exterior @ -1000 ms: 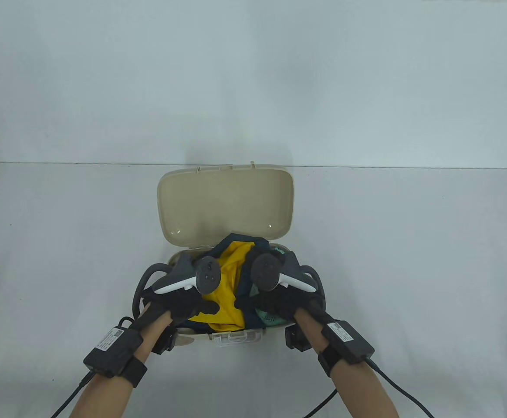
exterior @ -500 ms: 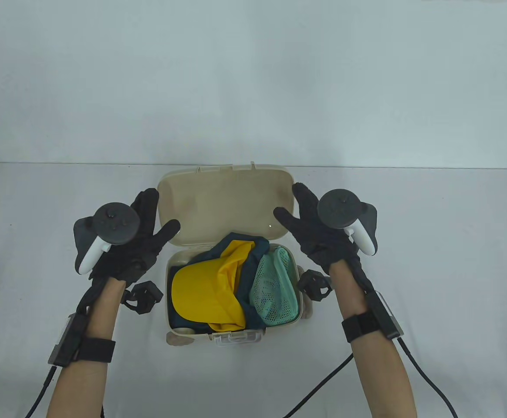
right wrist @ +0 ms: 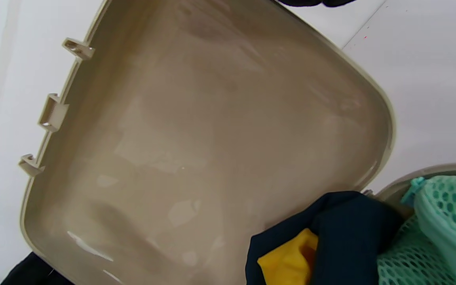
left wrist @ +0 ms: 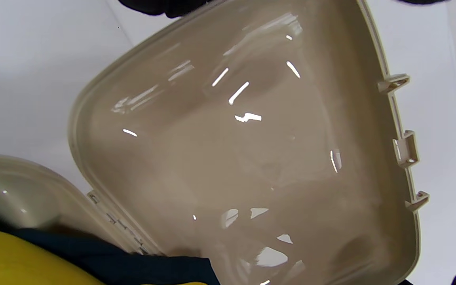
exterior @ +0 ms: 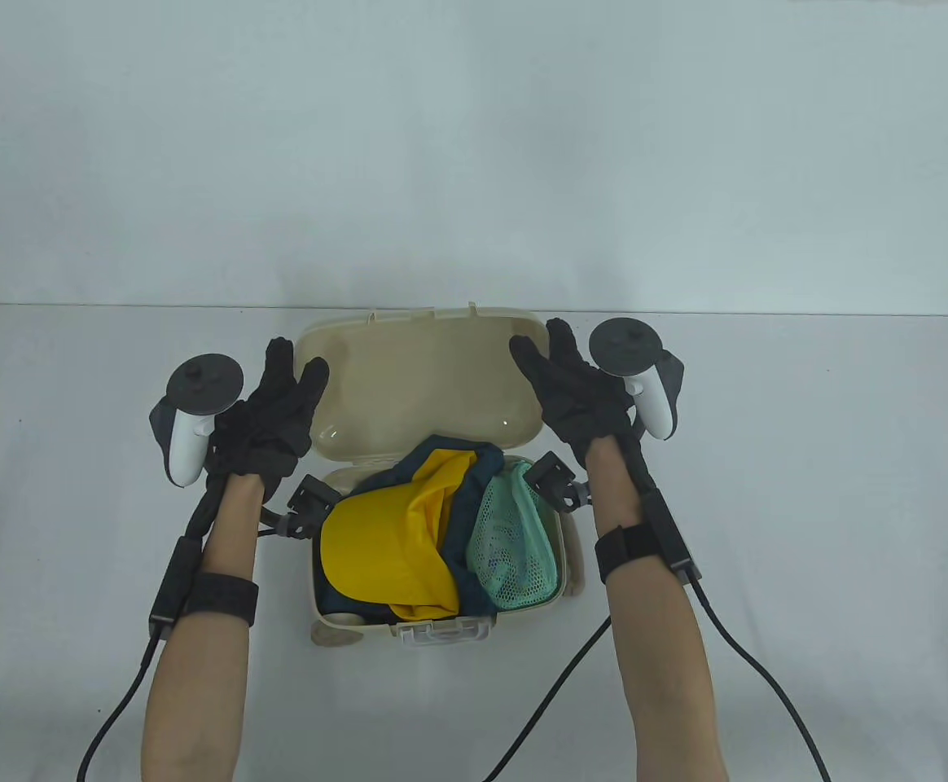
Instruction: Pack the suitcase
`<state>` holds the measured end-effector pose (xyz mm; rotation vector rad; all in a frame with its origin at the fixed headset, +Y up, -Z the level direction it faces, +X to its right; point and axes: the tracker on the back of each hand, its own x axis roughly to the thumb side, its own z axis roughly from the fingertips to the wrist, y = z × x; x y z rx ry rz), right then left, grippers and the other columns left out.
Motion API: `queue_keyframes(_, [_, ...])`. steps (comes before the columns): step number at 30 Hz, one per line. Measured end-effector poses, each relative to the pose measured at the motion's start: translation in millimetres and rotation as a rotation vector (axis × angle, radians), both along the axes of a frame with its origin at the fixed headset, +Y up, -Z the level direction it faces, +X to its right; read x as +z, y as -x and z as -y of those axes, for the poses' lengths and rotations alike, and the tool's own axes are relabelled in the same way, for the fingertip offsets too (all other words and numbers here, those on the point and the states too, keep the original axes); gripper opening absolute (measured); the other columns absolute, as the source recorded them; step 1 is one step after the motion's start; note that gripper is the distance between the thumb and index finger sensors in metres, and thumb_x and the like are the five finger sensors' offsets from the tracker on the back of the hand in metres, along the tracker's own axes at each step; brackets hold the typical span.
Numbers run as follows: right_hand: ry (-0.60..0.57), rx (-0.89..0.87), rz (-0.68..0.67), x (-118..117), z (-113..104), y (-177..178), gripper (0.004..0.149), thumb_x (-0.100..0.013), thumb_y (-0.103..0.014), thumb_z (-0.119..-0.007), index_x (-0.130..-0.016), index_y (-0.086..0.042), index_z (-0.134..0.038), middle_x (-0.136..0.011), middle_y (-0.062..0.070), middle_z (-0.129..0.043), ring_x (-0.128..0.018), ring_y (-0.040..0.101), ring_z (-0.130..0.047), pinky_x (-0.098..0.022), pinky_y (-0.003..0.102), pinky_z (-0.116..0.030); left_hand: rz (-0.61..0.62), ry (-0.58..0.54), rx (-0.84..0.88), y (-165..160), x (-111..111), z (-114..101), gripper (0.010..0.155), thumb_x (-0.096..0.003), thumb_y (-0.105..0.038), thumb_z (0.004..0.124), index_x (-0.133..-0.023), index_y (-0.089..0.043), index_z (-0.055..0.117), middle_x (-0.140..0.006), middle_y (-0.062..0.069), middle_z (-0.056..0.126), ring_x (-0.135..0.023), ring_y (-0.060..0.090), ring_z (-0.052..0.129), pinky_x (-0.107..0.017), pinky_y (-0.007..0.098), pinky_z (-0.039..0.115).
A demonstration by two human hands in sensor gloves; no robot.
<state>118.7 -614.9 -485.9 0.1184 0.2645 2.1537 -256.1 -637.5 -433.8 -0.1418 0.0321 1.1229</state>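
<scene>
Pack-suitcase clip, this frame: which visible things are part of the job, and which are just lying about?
Part of the job:
beige suitcase
its open lid
yellow cap
dark blue garment
green mesh bag
left hand and right hand, at the lid's sides

Lying about:
black cables on the white table

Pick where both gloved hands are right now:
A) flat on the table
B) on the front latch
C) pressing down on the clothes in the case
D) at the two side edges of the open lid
D: the left hand and right hand flank the raised lid, fingers at its edges.
</scene>
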Motion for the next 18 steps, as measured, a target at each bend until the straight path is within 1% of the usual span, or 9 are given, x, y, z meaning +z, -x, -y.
queue_keyframes(3, [-0.003, 0.018, -0.001, 1.9, -0.6, -1.4, 0.095, -0.048, -0.071, -0.047, -0.112, -0.008, -0.018, -0.12, 0.02, -0.033, -0.109, 0.049, -0.042, -0.076, 0.059, -0.047, 0.01, -0.002, -0.003, 0.8, 0.8, -0.7, 0.091, -0.0474, -0.066, 0.052, -0.112, -0.018, 0.01, -0.121, 0.014, 0.022, -0.112, 0.042, 0.032, -0.081, 0.052, 0.04])
queue_keyframes(7, [-0.014, 0.053, -0.031, 14.3, -5.1, -4.5, 0.095, -0.048, -0.071, -0.047, -0.112, -0.007, -0.018, -0.12, 0.021, -0.034, -0.108, 0.05, -0.042, -0.075, 0.059, -0.047, 0.041, -0.009, -0.036, 1.5, 11.3, -6.3, 0.09, -0.0476, -0.066, 0.053, -0.112, -0.017, 0.011, -0.121, 0.015, 0.023, -0.112, 0.043, 0.032, -0.08, 0.052, 0.041])
queue_keyframes(11, [-0.038, 0.108, -0.079, 36.6, -10.9, -12.3, 0.095, -0.048, -0.071, -0.048, -0.113, -0.007, -0.02, -0.12, 0.021, -0.036, -0.108, 0.051, -0.042, -0.074, 0.06, -0.047, 0.089, -0.029, -0.107, 3.1, 34.4, -13.3, 0.091, -0.048, -0.066, 0.052, -0.113, -0.015, 0.013, -0.121, 0.016, 0.025, -0.111, 0.045, 0.033, -0.08, 0.054, 0.042])
queue_keyframes(14, [-0.049, 0.128, -0.133, 58.5, -15.0, -20.8, 0.096, -0.049, -0.071, -0.05, -0.113, -0.005, -0.022, -0.119, 0.023, -0.038, -0.107, 0.052, -0.042, -0.074, 0.061, -0.047, 0.128, -0.047, -0.144, 4.2, 57.7, -16.1, 0.09, -0.048, -0.066, 0.052, -0.113, -0.013, 0.018, -0.12, 0.02, 0.03, -0.109, 0.048, 0.039, -0.078, 0.055, 0.045])
queue_keyframes(16, [-0.048, 0.151, -0.168, 71.8, -14.8, -25.6, 0.096, -0.049, -0.071, -0.049, -0.112, -0.003, -0.023, -0.118, 0.024, -0.039, -0.106, 0.053, -0.043, -0.073, 0.062, -0.048, 0.176, -0.05, -0.139, 4.8, 72.4, -15.5, 0.091, -0.0479, -0.066, 0.051, -0.113, -0.011, 0.019, -0.119, 0.023, 0.032, -0.108, 0.05, 0.041, -0.078, 0.055, 0.046])
queue_keyframes(18, [-0.043, 0.155, -0.213, 87.0, -12.4, -29.8, 0.098, -0.049, -0.071, -0.048, -0.112, -0.001, -0.023, -0.118, 0.027, -0.039, -0.105, 0.054, -0.043, -0.072, 0.062, -0.048, 0.207, -0.034, -0.094, 5.6, 86.8, -11.9, 0.092, -0.0479, -0.067, 0.05, -0.113, -0.009, 0.021, -0.118, 0.026, 0.032, -0.107, 0.052, 0.042, -0.077, 0.056, 0.047])
